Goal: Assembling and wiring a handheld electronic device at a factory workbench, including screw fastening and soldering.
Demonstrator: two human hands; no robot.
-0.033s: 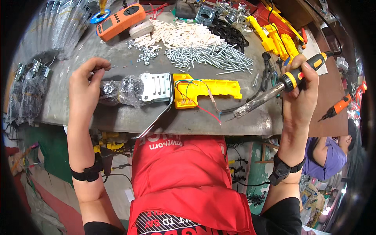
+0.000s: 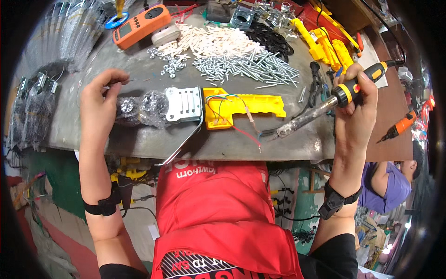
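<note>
My right hand (image 2: 355,100) grips the black and yellow handle of a soldering iron (image 2: 309,117), its long metal barrel slanting down left, the tip just above the bench near a black cable end. Closed in a pinch, my left hand (image 2: 103,95) holds a thin strand that looks like solder wire (image 2: 135,79). Between the hands lies a work lamp-like assembly: a yellow handle half (image 2: 246,104) with exposed green, blue, red and brown wires, joined to a white metal plate (image 2: 183,103) with a bent metal hook (image 2: 181,145). A bubble-wrapped part (image 2: 151,108) extends toward my left hand.
Behind lie piles of screws (image 2: 246,67), white sleeves (image 2: 213,39), nuts (image 2: 173,66) and black parts (image 2: 269,39). An orange multimeter (image 2: 141,27) stands back left, wrapped pieces (image 2: 32,109) left. An orange screwdriver-like tool (image 2: 399,126) lies right; another person (image 2: 388,186) sits beyond.
</note>
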